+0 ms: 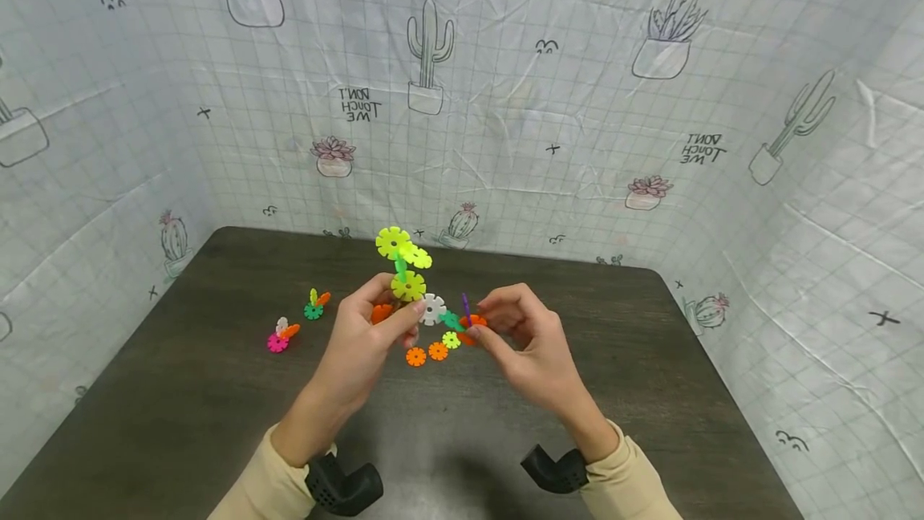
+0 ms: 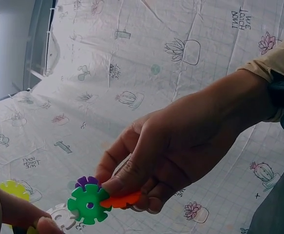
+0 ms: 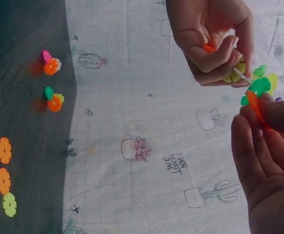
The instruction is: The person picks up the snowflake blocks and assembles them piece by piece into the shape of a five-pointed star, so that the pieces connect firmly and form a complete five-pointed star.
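Note:
Both hands hold one chain of notched plastic snowflake discs above the table. My left hand [image 1: 361, 335] pinches it near a yellow-green disc [image 1: 408, 286] and the white disc [image 1: 433, 309]; more yellow-green discs [image 1: 393, 243] rise above those fingers. An orange disc [image 1: 382, 312] shows by the left fingers. Beyond the white disc comes a green disc [image 2: 89, 204], slotted to an orange disc [image 3: 255, 109]. My right hand [image 1: 537, 347] pinches that orange disc between thumb and fingers. Beside it stands a purple disc [image 1: 466, 309], edge-on in the head view.
Two orange discs [image 1: 415, 356] and one yellow-green disc [image 1: 451, 340] lie loose on the dark table [image 1: 613, 424]. At the left stand two small joined clusters, one with a green base [image 1: 314, 311], one with a pink base [image 1: 277, 342]. Printed cloth [image 1: 491, 143] hangs around the table.

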Demonstrator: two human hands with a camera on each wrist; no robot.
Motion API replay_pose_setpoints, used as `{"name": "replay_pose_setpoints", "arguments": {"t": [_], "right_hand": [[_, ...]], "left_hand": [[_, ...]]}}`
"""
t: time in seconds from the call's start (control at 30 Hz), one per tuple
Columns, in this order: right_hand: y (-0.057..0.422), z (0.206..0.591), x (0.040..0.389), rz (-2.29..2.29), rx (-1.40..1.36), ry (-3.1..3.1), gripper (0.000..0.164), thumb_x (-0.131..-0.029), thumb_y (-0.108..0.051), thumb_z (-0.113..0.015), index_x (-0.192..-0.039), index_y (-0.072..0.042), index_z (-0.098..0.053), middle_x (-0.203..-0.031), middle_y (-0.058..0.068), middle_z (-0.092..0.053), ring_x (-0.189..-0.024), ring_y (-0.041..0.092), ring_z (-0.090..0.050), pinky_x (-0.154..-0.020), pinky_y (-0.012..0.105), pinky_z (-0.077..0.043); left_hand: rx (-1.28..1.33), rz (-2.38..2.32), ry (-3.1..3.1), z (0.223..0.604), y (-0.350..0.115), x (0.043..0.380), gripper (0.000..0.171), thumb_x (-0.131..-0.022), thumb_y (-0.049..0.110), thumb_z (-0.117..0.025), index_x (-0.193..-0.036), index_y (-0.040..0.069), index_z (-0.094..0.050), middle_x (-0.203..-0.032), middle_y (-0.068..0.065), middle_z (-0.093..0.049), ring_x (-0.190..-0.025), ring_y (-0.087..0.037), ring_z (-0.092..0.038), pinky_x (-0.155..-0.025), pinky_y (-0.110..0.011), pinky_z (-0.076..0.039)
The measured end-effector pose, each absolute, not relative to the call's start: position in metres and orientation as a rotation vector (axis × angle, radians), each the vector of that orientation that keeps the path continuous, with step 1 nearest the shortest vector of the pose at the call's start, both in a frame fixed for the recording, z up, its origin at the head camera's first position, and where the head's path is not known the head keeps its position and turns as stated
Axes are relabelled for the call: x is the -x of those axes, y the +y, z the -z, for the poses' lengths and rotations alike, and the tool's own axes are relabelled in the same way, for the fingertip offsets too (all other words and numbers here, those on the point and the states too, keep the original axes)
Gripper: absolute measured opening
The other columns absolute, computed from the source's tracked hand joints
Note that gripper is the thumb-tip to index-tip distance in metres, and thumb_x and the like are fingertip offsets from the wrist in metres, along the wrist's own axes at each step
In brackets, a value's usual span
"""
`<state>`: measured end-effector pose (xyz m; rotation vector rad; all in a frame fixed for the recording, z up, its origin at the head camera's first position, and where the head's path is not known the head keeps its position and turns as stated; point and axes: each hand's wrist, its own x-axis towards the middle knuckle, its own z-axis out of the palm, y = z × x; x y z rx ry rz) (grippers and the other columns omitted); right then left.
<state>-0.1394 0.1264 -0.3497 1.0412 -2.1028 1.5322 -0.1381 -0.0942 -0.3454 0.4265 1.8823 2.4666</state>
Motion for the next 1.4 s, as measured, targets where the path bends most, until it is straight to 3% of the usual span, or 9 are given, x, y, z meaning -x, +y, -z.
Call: {"name": "replay_pose_setpoints", "arguments": {"t": [0.17, 0.43, 0.83, 0.93, 1.07, 1.23, 1.4], "right_hand": [[0.125, 0.349, 0.138, -1.5, -1.071, -2.099, 0.034, -0.083, 0.017, -0.073, -0.104, 0.005, -0.05, -0.088, 0.019, -0.072, -0.073, 0.025, -0.073, -0.07, 0.028, -0.062], [0.123, 0.353, 0.14, -1.474, -1.079, -2.123, 0.032, -0.085, 0.013, -0.073, -0.101, 0.004, -0.047, -0.087, 0.018, -0.072, -0.071, 0.023, -0.071, -0.067, 0.03, -0.062], [0.123, 0.369, 0.138, -1.608, -1.007, -2.088, 0.032, -0.086, 0.014, -0.071, -0.113, 0.005, -0.056, -0.091, 0.02, -0.072, -0.077, 0.017, -0.075, -0.068, 0.033, -0.063], [0.122, 0.371, 0.137, -1.624, -1.008, -2.096, 0.034, -0.086, 0.013, -0.071, -0.115, 0.005, -0.056, -0.09, 0.02, -0.072, -0.075, 0.013, -0.073, -0.066, 0.033, -0.062], [0.121, 0.374, 0.135, -1.63, -0.996, -2.118, 0.043, -0.086, 0.012, -0.072, -0.124, 0.004, -0.054, -0.089, 0.018, -0.073, -0.072, 0.016, -0.072, -0.064, 0.032, -0.061], [0.123, 0.376, 0.134, -1.6, -0.982, -2.134, 0.058, -0.089, 0.01, -0.07, -0.143, -0.002, -0.051, -0.088, 0.017, -0.073, -0.072, 0.015, -0.072, -0.063, 0.03, -0.06], [0.125, 0.374, 0.134, -1.58, -0.933, -2.139, 0.049, -0.091, 0.009, -0.069, -0.137, -0.004, -0.06, -0.088, 0.018, -0.073, -0.073, 0.013, -0.072, -0.057, 0.027, -0.057]], "left_hand": [[-0.415, -2.473, 1.886, 0.346, -0.094, 0.138, 0.018, -0.095, -0.002, -0.063, -0.111, -0.007, -0.056, -0.085, -0.006, -0.052, -0.068, -0.016, -0.05, -0.061, -0.021, -0.047], [-0.391, -2.444, 1.958, 0.348, -0.093, 0.137, 0.016, -0.094, -0.002, -0.066, -0.107, -0.006, -0.059, -0.08, -0.006, -0.048, -0.065, -0.016, -0.045, -0.06, -0.024, -0.043], [-0.371, -2.403, 1.925, 0.351, -0.096, 0.137, 0.024, -0.096, 0.003, -0.065, -0.118, -0.003, -0.058, -0.09, -0.007, -0.056, -0.072, -0.017, -0.055, -0.065, -0.023, -0.051], [-0.336, -2.408, 1.937, 0.352, -0.095, 0.137, 0.026, -0.097, 0.004, -0.064, -0.121, -0.004, -0.058, -0.094, -0.006, -0.058, -0.076, -0.019, -0.057, -0.07, -0.024, -0.053], [-0.315, -2.424, 1.921, 0.353, -0.095, 0.137, 0.027, -0.098, 0.005, -0.062, -0.123, -0.006, -0.057, -0.102, -0.006, -0.058, -0.083, -0.021, -0.055, -0.077, -0.029, -0.053], [-0.46, -2.419, 1.822, 0.358, -0.1, 0.138, 0.031, -0.099, 0.005, -0.056, -0.127, -0.006, -0.049, -0.109, -0.008, -0.052, -0.089, -0.021, -0.057, -0.081, -0.03, -0.057], [-0.69, -2.29, 1.862, 0.366, -0.106, 0.14, 0.043, -0.096, 0.001, -0.057, -0.136, -0.003, -0.042, -0.119, -0.013, -0.051, -0.088, -0.02, -0.066, -0.084, -0.032, -0.06]]}}
